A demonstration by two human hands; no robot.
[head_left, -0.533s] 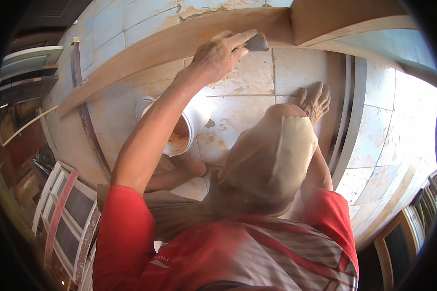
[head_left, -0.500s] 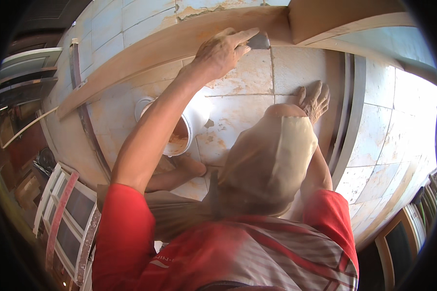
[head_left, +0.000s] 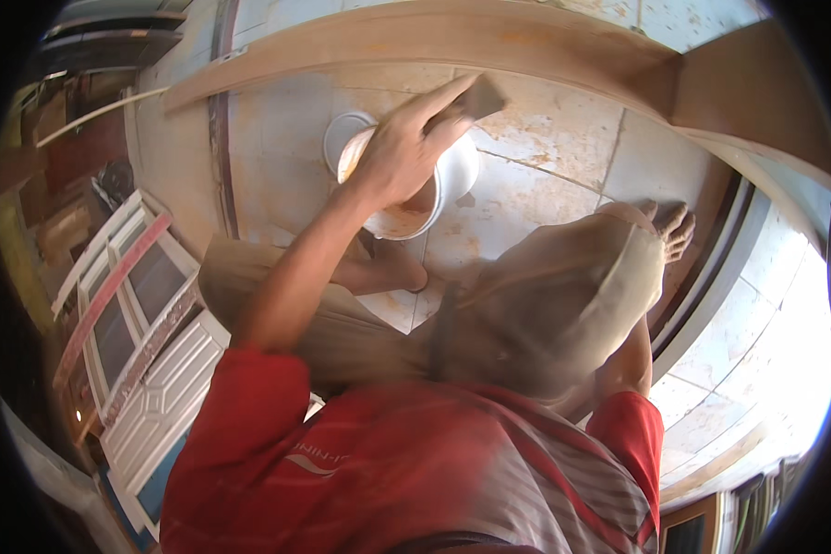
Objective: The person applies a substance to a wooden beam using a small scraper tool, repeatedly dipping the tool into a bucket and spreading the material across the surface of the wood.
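Note:
My left hand [head_left: 402,152] grips a flat dark scraper blade [head_left: 485,99], fingers pressed along it, slightly blurred. It hovers over a white bucket [head_left: 459,166] with brown paste [head_left: 403,222] inside, apart from the long brown wooden beam [head_left: 415,37] beyond. Part of the bucket hides behind the hand and wrist. Past my bent right knee, my right hand [head_left: 676,233] lies with fingers spread, on or beside a brown board [head_left: 702,198]; the knee covers some of it. It holds nothing that I can see.
A round white container or lid [head_left: 346,134] sits left of the bucket. White frames [head_left: 125,295] and a panelled door [head_left: 166,397] lean at the left. A wide wooden piece [head_left: 757,102] joins the beam at far right. Stained tiles [head_left: 545,138] cover the floor.
My left hand has drawn the scraper off the wooden beam and back toward the bucket. The whole view has shifted and turned. My right hand stays beyond the knee.

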